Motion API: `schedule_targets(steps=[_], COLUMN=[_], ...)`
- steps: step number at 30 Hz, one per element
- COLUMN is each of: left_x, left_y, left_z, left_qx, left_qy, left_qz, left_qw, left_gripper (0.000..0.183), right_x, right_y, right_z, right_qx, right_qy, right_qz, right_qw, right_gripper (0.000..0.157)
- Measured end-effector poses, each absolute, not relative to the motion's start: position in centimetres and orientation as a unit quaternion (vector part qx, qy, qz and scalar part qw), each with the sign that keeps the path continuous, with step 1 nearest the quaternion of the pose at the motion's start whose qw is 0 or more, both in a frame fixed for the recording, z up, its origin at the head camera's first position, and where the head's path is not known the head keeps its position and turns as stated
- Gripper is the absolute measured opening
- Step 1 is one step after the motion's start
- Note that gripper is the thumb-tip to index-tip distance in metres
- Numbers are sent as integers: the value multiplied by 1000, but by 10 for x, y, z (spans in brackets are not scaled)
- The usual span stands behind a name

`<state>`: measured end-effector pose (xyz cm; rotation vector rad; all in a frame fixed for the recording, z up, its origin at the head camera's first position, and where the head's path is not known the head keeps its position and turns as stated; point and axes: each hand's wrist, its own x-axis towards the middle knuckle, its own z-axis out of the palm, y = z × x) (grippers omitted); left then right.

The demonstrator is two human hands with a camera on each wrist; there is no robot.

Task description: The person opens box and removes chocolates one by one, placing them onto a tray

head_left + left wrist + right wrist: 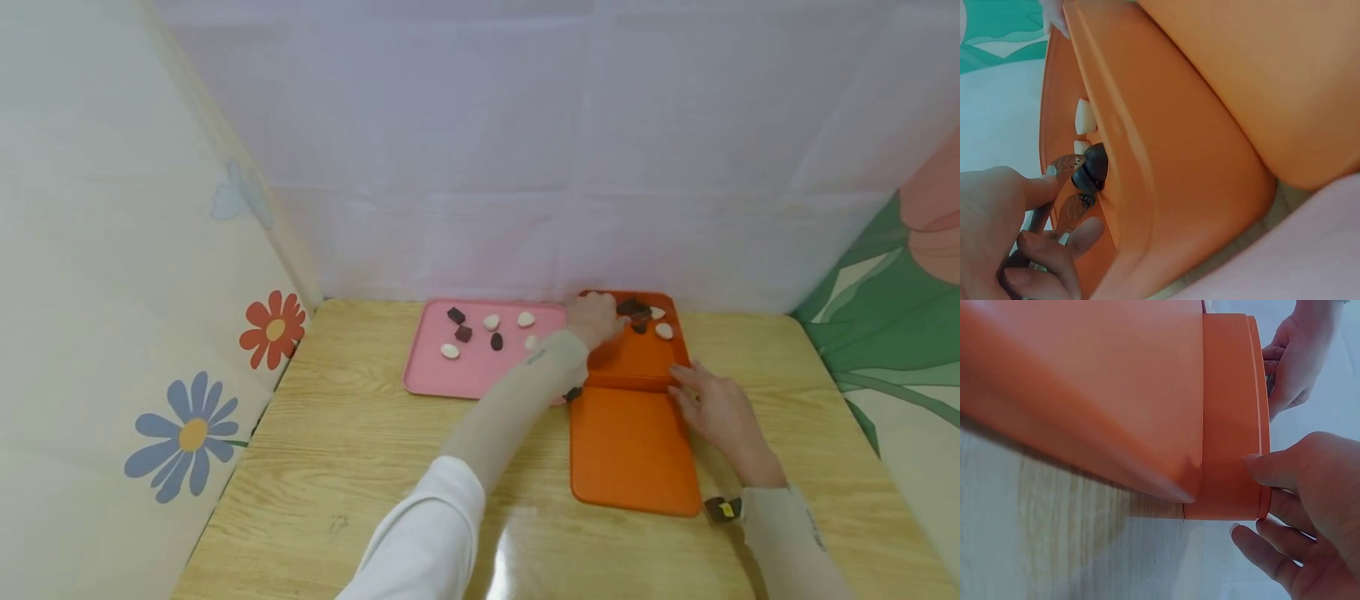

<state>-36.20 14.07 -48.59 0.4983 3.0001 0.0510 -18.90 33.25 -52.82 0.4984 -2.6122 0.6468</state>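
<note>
My left hand (pixel 592 318) reaches over the back left of an orange box (pixel 628 363). It holds tongs (pixel 1072 207) with dark handles and perforated tips. Those tips are right at dark rounded pieces (pixel 1094 164) inside the box; I cannot tell whether they pinch one. White egg-shaped pieces (pixel 663 331) lie near them in the box. At the box's front right corner, my right hand (pixel 716 408) pinches the rim (pixel 1261 469) between thumb and fingers. The box's orange lid (pixel 633 450) lies folded back toward me.
Left of the box, a pink tray (pixel 420 375) holds several white egg-shaped pieces (pixel 450 351), dark cubes (pixel 456 316) and a dark egg-shaped piece (pixel 497 341). My left forearm crosses its front right part. Behind the wooden table (pixel 337 467) hangs a pale cloth (pixel 480 167).
</note>
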Motion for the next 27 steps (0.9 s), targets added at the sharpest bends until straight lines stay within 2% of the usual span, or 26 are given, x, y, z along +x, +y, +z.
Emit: schedule_targets(steps=[11,27], left_x=[-344,-342], left_y=[142,141], left_z=[-482,-483], left_qx=[115,117], left_qy=[985,982], left_qz=[100,125], left_qw=[85,73], left_gripper=[45,40], right_x=[-189,-189], right_y=[332,333], right_z=[-529,-528], right_qx=[179,175], right_qy=[-934,-936], right_qz=[234,237], right_qw=[204,192], right_gripper=[33,34])
